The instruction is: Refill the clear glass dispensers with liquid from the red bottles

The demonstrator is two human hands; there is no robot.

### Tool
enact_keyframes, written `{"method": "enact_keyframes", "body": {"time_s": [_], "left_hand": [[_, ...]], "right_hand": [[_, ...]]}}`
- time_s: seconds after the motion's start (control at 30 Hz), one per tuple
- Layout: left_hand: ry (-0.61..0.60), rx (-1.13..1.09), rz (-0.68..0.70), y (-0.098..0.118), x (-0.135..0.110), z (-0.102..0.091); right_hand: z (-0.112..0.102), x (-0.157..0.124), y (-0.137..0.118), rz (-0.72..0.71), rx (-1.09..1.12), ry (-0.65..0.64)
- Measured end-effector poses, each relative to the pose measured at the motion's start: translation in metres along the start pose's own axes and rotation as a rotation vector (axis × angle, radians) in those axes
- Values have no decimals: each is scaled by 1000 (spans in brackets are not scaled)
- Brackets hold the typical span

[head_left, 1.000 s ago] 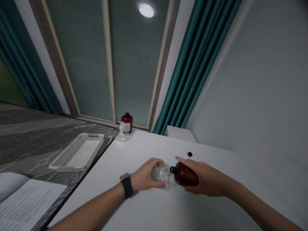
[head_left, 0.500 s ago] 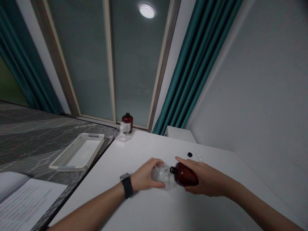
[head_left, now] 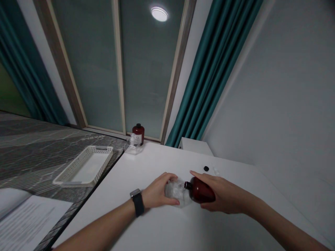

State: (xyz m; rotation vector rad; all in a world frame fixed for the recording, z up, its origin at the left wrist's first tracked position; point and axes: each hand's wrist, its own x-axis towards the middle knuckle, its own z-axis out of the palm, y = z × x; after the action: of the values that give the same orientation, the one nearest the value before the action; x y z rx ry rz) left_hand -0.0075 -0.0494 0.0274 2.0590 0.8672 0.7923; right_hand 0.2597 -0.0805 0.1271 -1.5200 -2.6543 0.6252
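Bottle (head_left: 202, 190): dark red, tilted in the right hand, neck pointing left at a clear container. Both are above or on the white table (head_left: 125, 181); clearance underneath not readable.

Left to right:
- Booklet (head_left: 34, 219), printed pages, at the lower left corner.
- Basket (head_left: 71, 167), white, perforated, on the dark patterned surface.
- Second bottle (head_left: 141, 131), dark red, black top, upright at the table's far edge, behind a clear tray (head_left: 134, 151).
- Left hand (head_left: 158, 190), watch (head_left: 137, 201) at its wrist: thumb and fingers curl round the container (head_left: 173, 189).
- Bottle neck overlaps the container's right side in view; contact and flow cannot be told.
- Black disc (head_left: 206, 168), cap-like, lying beyond the bottle; a small clear piece (head_left: 216, 170) just right of it.
- Right hand (head_left: 226, 196): wrapped round the bottle's body.

Change over the last second: practically none. Hands, bottle and container keep their pose; the view drifts slightly. Judgement: both grips are settled, and the neck's aim at the container is being kept steady.
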Motion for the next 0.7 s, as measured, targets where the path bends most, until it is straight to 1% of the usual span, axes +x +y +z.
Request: {"method": "enact_keyframes", "body": {"time_s": [0.7], "left_hand": [[-1, 3, 14, 0, 0, 0]], "right_hand": [[-4, 2, -5, 11, -14, -15]]}}
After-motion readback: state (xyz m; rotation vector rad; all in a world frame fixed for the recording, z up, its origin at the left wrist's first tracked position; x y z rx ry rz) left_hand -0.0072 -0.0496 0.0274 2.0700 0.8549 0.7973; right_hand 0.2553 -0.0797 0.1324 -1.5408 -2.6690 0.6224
